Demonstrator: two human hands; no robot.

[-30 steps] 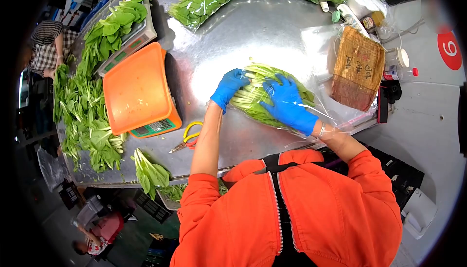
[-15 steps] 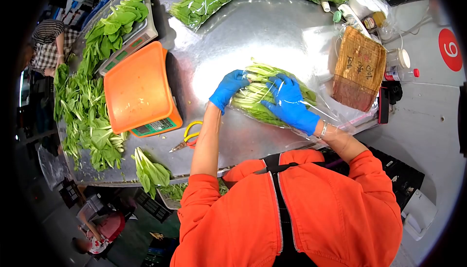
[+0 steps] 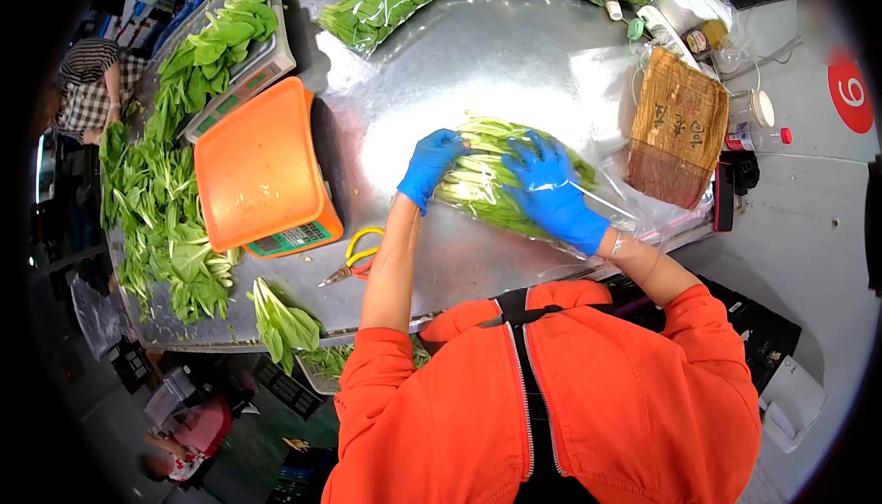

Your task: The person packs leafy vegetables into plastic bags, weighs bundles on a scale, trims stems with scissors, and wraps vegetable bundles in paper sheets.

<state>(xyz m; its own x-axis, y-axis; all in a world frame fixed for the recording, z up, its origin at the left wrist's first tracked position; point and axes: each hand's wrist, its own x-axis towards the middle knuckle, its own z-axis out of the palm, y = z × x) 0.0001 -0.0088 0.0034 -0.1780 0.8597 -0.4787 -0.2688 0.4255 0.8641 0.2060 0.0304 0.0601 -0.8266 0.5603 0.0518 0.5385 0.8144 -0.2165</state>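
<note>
A clear plastic bag of leafy green vegetables point(image 3: 482, 182) lies on the metal table in front of me, pale stems toward the left. My left hand point(image 3: 430, 169), in a blue glove, has its fingers curled at the stem end and grips the bag's edge there. Across the top of the bag rests my right hand point(image 3: 556, 193), also blue-gloved, with fingers stretched and slightly apart. Loose clear plastic point(image 3: 643, 210) trails from the bag beside my right wrist. Yellow-handled scissors point(image 3: 354, 256) lie left of my left forearm.
An orange tub point(image 3: 262, 169) stands at left, beside a scale point(image 3: 243, 90) carrying greens. Loose greens point(image 3: 170, 219) cover the table's left end. Filled bags point(image 3: 381, 3) lie at the back. At right are a brown cloth-like sheet point(image 3: 675, 127) and bottles. Other people are at far left.
My right hand has shifted slightly on the bag, its thumb now drawn in closer to the fingers. My left hand stays at the stem end, turned a little.
</note>
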